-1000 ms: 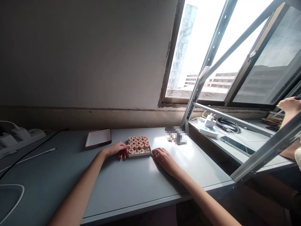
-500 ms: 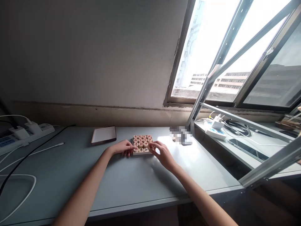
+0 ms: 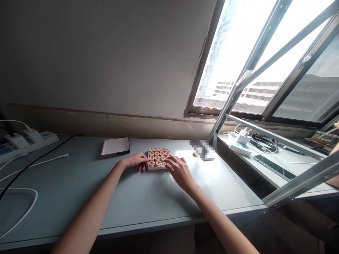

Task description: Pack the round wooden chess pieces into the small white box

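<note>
A shallow box (image 3: 156, 168) sits on the desk, filled with rows of round wooden xiangqi pieces (image 3: 157, 153). Most faces showing carry red characters; a dark-marked xiangqi piece (image 3: 163, 164) is in the front row. My left hand (image 3: 137, 161) grips the box's left edge, thumb at the rim and fingers curled down beside it. Over the front right corner, my right hand (image 3: 180, 170) has its bent fingers and thumb closed around a piece there, partly covering it and its neighbours.
A box lid (image 3: 116, 146), its white inside up, lies behind and left. A pixelated patch (image 3: 203, 149) covers items at the back right. Cables and a power strip (image 3: 29, 143) are at left. Right, beyond a metal post (image 3: 217, 130), are another power strip, coiled cables and a phone (image 3: 274, 166).
The second piece in the front row showed a dark character and now shows a red one. My right hand has shifted slightly over the front row. The camera view has moved a little.
</note>
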Motion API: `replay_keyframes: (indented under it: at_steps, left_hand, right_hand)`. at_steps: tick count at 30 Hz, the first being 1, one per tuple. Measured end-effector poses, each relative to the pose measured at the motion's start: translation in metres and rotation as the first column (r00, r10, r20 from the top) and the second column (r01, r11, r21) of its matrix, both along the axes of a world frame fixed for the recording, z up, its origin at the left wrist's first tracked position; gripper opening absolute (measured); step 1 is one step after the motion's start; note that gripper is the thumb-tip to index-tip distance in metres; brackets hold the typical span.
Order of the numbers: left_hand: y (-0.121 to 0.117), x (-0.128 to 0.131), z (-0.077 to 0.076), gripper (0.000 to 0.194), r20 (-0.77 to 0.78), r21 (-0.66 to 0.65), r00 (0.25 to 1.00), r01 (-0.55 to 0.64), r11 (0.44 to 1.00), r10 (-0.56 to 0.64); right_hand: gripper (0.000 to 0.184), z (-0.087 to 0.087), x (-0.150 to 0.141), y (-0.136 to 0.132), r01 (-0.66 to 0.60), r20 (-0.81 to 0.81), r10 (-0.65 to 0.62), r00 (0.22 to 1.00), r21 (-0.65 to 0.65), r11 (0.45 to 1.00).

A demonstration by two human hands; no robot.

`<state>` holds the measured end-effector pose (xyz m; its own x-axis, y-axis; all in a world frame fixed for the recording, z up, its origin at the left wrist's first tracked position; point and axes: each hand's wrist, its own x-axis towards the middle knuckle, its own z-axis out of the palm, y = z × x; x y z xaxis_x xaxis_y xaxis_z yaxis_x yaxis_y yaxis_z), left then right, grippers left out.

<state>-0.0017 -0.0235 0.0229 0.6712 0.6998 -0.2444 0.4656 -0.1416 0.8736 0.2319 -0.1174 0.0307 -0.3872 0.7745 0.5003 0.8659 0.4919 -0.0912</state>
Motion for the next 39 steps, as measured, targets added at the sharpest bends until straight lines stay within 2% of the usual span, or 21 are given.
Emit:
replay_keyframes:
  at_steps: [4, 6, 9, 14, 17, 20, 25, 31, 36, 39]
  left_hand:
    - [-0.001, 0.000, 0.001, 0.051, -0.024, -0.005, 1.000, 0.003, 1.000, -0.003]
    - [-0.002, 0.000, 0.003, 0.050, -0.028, 0.003, 1.000, -0.001, 1.000, 0.001]
    - [-0.004, 0.001, 0.004, 0.049, -0.019, 0.016, 1.000, 0.000, 1.000, 0.001]
    - [-0.003, 0.002, 0.001, 0.050, -0.024, 0.020, 1.000, -0.009, 1.000, 0.010]
    - [-0.003, 0.002, 0.001, 0.049, -0.023, 0.008, 1.000, -0.013, 1.000, 0.013]
    - [-0.003, 0.002, 0.000, 0.047, -0.007, 0.028, 1.000, -0.014, 1.000, 0.015]
    - [0.001, 0.001, -0.005, 0.048, -0.002, 0.006, 1.000, -0.008, 1.000, 0.008]
    - [0.003, 0.002, -0.007, 0.048, 0.000, 0.016, 1.000, -0.019, 1.000, 0.019]
    - [0.003, 0.001, -0.006, 0.048, -0.003, 0.010, 1.000, -0.006, 1.000, 0.006]
    - [0.002, 0.000, -0.004, 0.047, 0.004, 0.011, 1.000, 0.002, 1.000, -0.002]
  right_hand:
    - [0.024, -0.007, 0.043, -0.017, 0.240, 0.053, -0.238, 0.970, -0.029, 0.970]
    - [0.021, -0.012, 0.060, -0.022, 0.245, 0.029, -0.244, 0.969, -0.111, 0.963]
    - [0.013, -0.010, 0.070, -0.023, 0.170, -0.050, -0.185, 0.981, -0.216, 0.962]
    - [0.025, 0.016, 0.060, -0.008, 0.052, -0.206, -0.115, 0.972, -0.288, 0.956]
    - [0.028, 0.022, 0.045, 0.004, -0.006, -0.339, -0.074, 0.938, -0.231, 0.973]
    - [0.023, 0.016, 0.025, 0.013, -0.014, -0.277, -0.036, 0.960, -0.176, 0.984]
    - [0.017, 0.003, 0.002, 0.016, 0.025, -0.144, -0.046, 0.989, -0.143, 0.989]
    - [0.018, 0.004, 0.002, 0.012, -0.016, -0.169, -0.011, 0.986, -0.155, 0.988]
    - [0.020, 0.002, 0.006, 0.011, 0.085, -0.182, -0.107, 0.978, -0.125, 0.989]
    - [0.031, 0.000, 0.004, 0.010, 0.006, -0.136, -0.025, 0.990, -0.142, 0.990]
